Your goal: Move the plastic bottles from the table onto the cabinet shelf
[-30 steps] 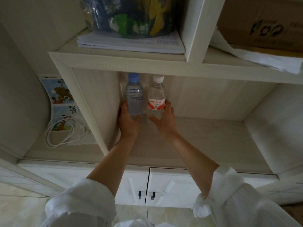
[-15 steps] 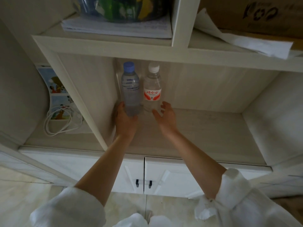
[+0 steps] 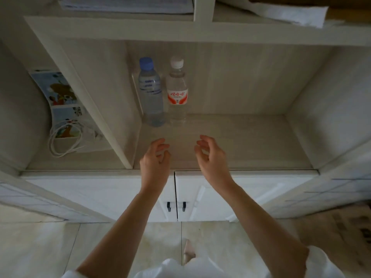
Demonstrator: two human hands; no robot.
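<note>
While two bottles (image 3: 163, 93) are stood upright at the shelf's (image 3: 241, 141) back, seemingly touching, both hands (image 3: 154, 161) (image 3: 212, 157) are held apart from them, loosely curled, empty.

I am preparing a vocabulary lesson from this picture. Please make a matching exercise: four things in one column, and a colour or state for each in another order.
Things:
1. left bottle
2. right bottle
3. left hand
4. coiled cable

Descriptions:
A. white cap, red label
B. lies in the left compartment
C. blue cap
D. holds nothing, fingers loosely curled

Pairs: 1-C, 2-A, 3-D, 4-B
</note>
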